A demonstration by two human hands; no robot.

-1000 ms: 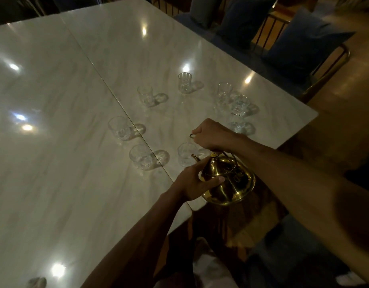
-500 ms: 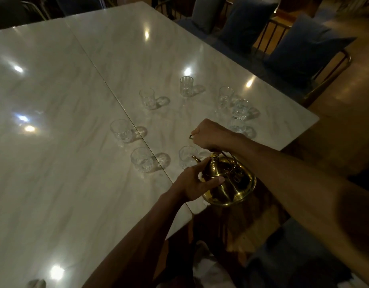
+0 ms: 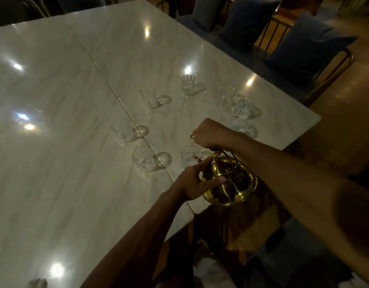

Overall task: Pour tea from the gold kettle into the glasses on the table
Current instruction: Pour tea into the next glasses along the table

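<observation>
The gold kettle [image 3: 231, 183] hangs tilted above the table's near edge, its spout over the nearest glass [image 3: 188, 155]. My right hand [image 3: 212, 134] grips the kettle's wire handle from above. My left hand [image 3: 197, 182] presses against the kettle's left side and lid area. Several more clear glasses stand in a loose ring on the white marble table [image 3: 65, 163]: one [image 3: 143, 159] left of the spout, one [image 3: 122, 129] farther left, one [image 3: 148, 97] and one [image 3: 187, 85] at the back, others [image 3: 242, 109] on the right. I cannot see any tea stream.
A seam [image 3: 108, 84] runs across the tabletop between two slabs. Blue cushioned chairs [image 3: 304, 44] line the far right edge. Wooden floor [image 3: 345, 132] shows to the right and below the table corner. Ceiling lights glare on the marble.
Hands and kettle hold almost the same pose; the view has shifted slightly, nothing else has moved.
</observation>
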